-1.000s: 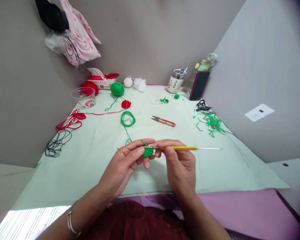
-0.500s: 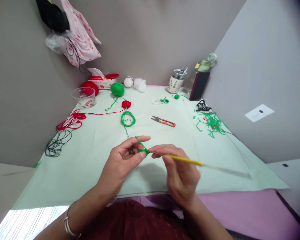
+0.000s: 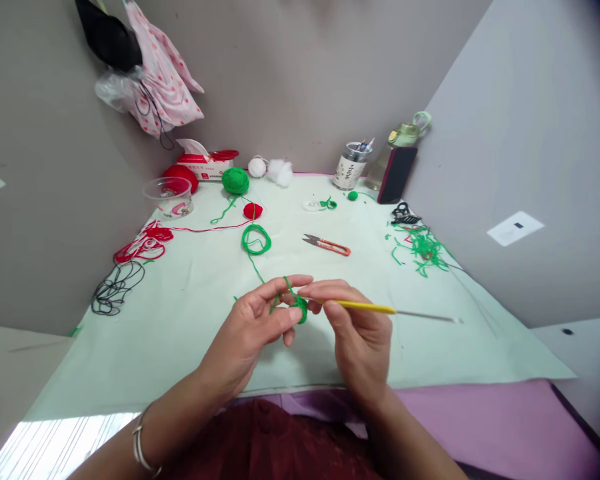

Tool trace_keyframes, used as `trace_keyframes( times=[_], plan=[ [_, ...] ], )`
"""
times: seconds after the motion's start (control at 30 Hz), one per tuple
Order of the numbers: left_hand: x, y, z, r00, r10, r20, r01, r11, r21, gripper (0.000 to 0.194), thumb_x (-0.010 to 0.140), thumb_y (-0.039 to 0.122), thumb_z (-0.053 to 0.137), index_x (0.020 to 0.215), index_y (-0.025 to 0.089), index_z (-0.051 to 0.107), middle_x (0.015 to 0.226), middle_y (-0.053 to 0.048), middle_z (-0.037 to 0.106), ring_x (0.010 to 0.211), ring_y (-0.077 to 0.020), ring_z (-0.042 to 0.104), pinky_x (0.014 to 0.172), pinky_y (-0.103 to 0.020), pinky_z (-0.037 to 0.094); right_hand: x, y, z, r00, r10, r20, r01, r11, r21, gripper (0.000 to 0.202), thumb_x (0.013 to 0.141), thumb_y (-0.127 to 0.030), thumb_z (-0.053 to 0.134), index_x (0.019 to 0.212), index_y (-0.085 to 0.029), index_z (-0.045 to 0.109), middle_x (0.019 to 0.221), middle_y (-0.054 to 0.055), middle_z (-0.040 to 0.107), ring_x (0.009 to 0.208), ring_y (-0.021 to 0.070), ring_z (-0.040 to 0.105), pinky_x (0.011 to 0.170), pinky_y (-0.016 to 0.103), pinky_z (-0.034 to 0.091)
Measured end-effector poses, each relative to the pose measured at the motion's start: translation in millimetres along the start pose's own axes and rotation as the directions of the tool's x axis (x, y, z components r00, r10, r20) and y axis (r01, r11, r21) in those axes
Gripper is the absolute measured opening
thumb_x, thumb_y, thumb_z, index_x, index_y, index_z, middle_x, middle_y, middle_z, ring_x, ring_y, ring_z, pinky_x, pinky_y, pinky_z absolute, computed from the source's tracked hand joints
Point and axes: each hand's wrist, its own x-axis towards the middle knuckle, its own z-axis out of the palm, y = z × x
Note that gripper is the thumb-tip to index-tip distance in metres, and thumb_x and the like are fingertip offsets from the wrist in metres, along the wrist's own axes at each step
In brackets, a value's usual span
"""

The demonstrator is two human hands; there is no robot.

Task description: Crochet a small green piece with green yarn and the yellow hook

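Between thumb and fingers, my left hand (image 3: 253,323) pinches a small green crocheted piece (image 3: 301,309), and green yarn runs over its raised index finger. My right hand (image 3: 363,333) is closed on the yellow handle of a crochet hook (image 3: 365,307). The hook's left end meets the green piece; its exact tip is hard to make out. The other metal end points right. From my left hand the strand leads back to a loose green yarn coil (image 3: 256,239) on the pale cloth.
Orange snips (image 3: 327,244) lie beyond my hands. Red yarn (image 3: 147,242), black cord (image 3: 116,288) and a plastic tub (image 3: 169,199) are left. Green scraps (image 3: 427,248), a phone (image 3: 399,175) and a bottle (image 3: 390,150) are right. A green ball (image 3: 235,181) sits at the back.
My left hand has shifted slightly right with the green piece, which is now turned and shows more of itself. The hook's free end has swung left and up, and is less blurred.
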Motion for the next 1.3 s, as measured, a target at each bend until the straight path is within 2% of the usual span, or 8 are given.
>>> trace_keyframes(
  times=[0.17,0.3,0.4,0.5,0.63,0.97,1.17,1.3],
  plan=[
    [0,-8,0.8,0.99,0.084,-0.114,-0.077,0.995,0.058,0.042,0.082,0.03,0.092,0.123,0.031,0.084,0.092,0.002,0.065,0.072,-0.0098,0.055,0.074,-0.024,0.051,-9,1,4,0.988,-0.151,0.034,0.155,0.961,-0.228,0.027,0.103,-0.011,0.064,0.117,-0.028,0.081,0.102,0.005,0.082,0.087,0.0189,0.078,0.073,0.032,0.065],
    [3,-7,0.7,0.994,-0.095,-0.05,0.086,0.985,-0.153,0.041,0.082,0.03,0.091,0.122,0.024,0.085,0.066,0.008,0.052,0.052,-0.0044,0.032,0.069,-0.024,0.05,-14,6,0,0.937,-0.329,0.112,0.346,0.847,-0.404,0.036,0.099,-0.005,0.068,0.124,-0.027,0.081,0.114,0.01,0.082,0.099,0.0214,0.078,0.08,0.034,0.064],
    [4,-2,-0.9,0.988,-0.153,-0.019,0.144,0.96,-0.241,0.031,0.081,0.027,0.09,0.111,0.019,0.088,0.061,0.011,0.044,0.048,-0.0016,0.015,0.068,-0.023,0.051,-10,4,-3,0.985,-0.171,-0.026,0.161,0.96,-0.228,0.03,0.102,-0.009,0.065,0.117,-0.029,0.082,0.1,0.005,0.082,0.086,0.0187,0.075,0.074,0.032,0.062],
    [2,-1,-1.0,0.996,-0.073,-0.053,0.064,0.985,-0.162,0.026,0.08,0.024,0.09,0.106,0.024,0.089,0.079,0.005,0.063,0.051,-0.0019,0.034,0.069,-0.022,0.049,-4,0,-3,0.996,0.053,-0.068,-0.05,0.998,0.037,0.022,0.106,-0.019,0.064,0.107,-0.03,0.083,0.092,0.001,0.08,0.075,0.0152,0.07,0.069,0.029,0.058],
    [-1,-6,-1.6,0.999,0.029,-0.034,-0.027,0.998,0.059,0.029,0.087,0.031,0.086,0.116,0.031,0.086,0.096,-0.001,0.074,0.08,-0.0128,0.06,0.07,-0.024,0.044,-4,1,-1,0.992,0.124,-0.006,-0.123,0.988,0.09,0.016,0.104,-0.027,0.069,0.105,-0.031,0.085,0.097,0.001,0.081,0.081,0.0147,0.07,0.075,0.028,0.058],
    [-2,-4,-8.7,0.998,0.047,-0.042,-0.042,0.992,0.122,0.029,0.085,0.035,0.086,0.114,0.031,0.085,0.09,0.0,0.063,0.088,-0.0165,0.056,0.085,-0.029,0.044,-2,7,-8,0.95,0.304,0.074,-0.312,0.896,0.316,0.021,0.109,-0.037,0.063,0.1,-0.027,0.079,0.096,-0.001,0.08,0.075,0.011,0.071,0.077,0.026,0.059],
    [-3,-9,-8.6,0.988,0.138,-0.071,-0.116,0.959,0.258,0.026,0.09,0.027,0.083,0.115,0.031,0.085,0.088,0.001,0.062,0.081,-0.0145,0.053,0.077,-0.026,0.043,-9,-4,-9,0.996,0.059,0.068,-0.053,0.996,-0.077,0.021,0.11,-0.019,0.057,0.11,-0.026,0.077,0.1,0.001,0.08,0.082,0.013,0.073,0.079,0.028,0.06],
    [-2,-12,-4.1,0.977,0.161,-0.142,-0.131,0.971,0.198,0.04,0.085,0.025,0.088,0.124,0.031,0.082,0.089,0.002,0.063,0.076,-0.0113,0.052,0.076,-0.024,0.045,-17,1,-6,0.939,-0.276,0.204,0.338,0.85,-0.405,0.029,0.103,-0.008,0.062,0.121,-0.025,0.076,0.108,0.008,0.081,0.097,0.0196,0.077,0.08,0.031,0.063]
  ],
)
